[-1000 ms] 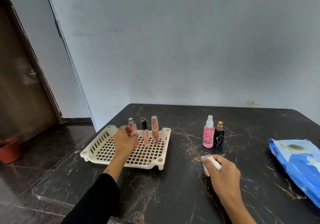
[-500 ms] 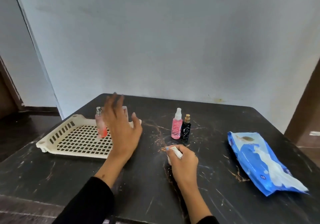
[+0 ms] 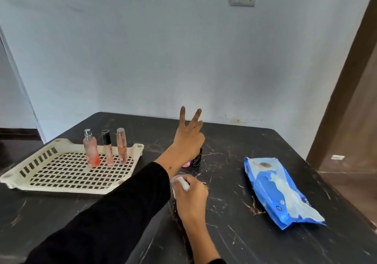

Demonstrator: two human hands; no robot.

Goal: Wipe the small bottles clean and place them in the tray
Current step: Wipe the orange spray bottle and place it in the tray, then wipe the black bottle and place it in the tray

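A cream lattice tray (image 3: 30, 168) lies at the table's left. Three small bottles stand upright in it: a pink spray bottle (image 3: 91, 151), a black-capped tube (image 3: 107, 147) and a rose-gold tube (image 3: 121, 145). My left hand (image 3: 189, 139) reaches across to the table's middle, right over a black bottle (image 3: 197, 158) and a pink bottle (image 3: 186, 164). It hides most of both. Two of its fingers point up and the others curl down; any grip is hidden. My right hand (image 3: 190, 194) rests on the table nearer me, shut on a crumpled white wipe (image 3: 182, 183).
A blue pack of wet wipes (image 3: 279, 190) lies at the right of the black marble table (image 3: 234, 233), with a white wipe sticking out. The grey wall stands close behind the table. A brown door frame (image 3: 346, 80) rises at the right.
My left hand let go of the pink spray bottle in the tray and swung right, over the two bottles on the table. The view turned right. My right hand kept the wipe.
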